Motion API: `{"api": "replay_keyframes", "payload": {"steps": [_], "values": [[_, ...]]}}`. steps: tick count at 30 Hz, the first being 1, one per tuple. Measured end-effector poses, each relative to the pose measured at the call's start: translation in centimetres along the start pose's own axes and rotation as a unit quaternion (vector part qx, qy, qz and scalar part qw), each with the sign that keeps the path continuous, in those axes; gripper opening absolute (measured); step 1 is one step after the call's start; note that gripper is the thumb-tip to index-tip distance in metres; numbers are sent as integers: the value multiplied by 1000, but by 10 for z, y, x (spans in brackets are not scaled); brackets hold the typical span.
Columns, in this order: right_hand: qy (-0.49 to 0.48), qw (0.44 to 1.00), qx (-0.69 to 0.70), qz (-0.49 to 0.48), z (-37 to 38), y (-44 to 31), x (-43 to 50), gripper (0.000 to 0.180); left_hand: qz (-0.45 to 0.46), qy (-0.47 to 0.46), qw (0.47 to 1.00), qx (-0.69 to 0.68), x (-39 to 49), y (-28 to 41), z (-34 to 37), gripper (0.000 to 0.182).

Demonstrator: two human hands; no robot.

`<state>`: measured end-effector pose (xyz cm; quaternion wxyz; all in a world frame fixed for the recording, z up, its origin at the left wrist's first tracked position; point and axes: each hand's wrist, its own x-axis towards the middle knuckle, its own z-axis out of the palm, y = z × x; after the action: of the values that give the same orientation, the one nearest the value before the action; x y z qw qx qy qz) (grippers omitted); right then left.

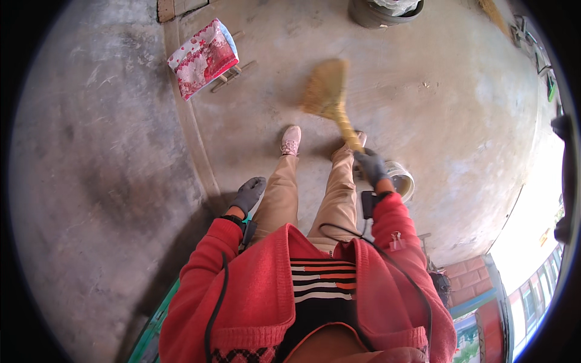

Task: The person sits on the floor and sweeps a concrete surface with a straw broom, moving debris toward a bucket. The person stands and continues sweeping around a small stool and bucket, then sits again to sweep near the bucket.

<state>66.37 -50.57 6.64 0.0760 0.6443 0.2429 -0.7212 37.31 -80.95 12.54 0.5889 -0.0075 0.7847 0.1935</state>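
Observation:
My right hand, in a dark grey glove, is closed round the handle of a yellow straw broom. The broom's head, blurred by motion, is over the concrete floor in front of my feet, its bristles towards the left. My left hand, gloved too, hangs beside my left thigh with its fingers curled; nothing shows in it. A pale plastic bucket is on the floor just right of my right hand and partly hidden by it.
A low stool with a red and white floral cover is ahead on the left, beside a strip in the floor. A dark tub holding a plastic bag is at the far edge. Assorted objects line the right side, near a bright opening.

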Motion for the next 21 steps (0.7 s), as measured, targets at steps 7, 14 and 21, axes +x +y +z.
{"api": "replay_keyframes", "payload": {"steps": [7, 14, 21], "values": [[124, 989, -56, -60, -90, -28, -68, 42, 76, -4, 996, 39, 6, 10, 18, 30], [25, 985, -168, -14, -78, -10, -87, 42, 37, -19, 999, 9, -2, 42, 44, 29], [-69, 938, -335, -49, -84, -7, -32, 42, 46, 3, 999, -18, -11, 49, 74, 30]]}}
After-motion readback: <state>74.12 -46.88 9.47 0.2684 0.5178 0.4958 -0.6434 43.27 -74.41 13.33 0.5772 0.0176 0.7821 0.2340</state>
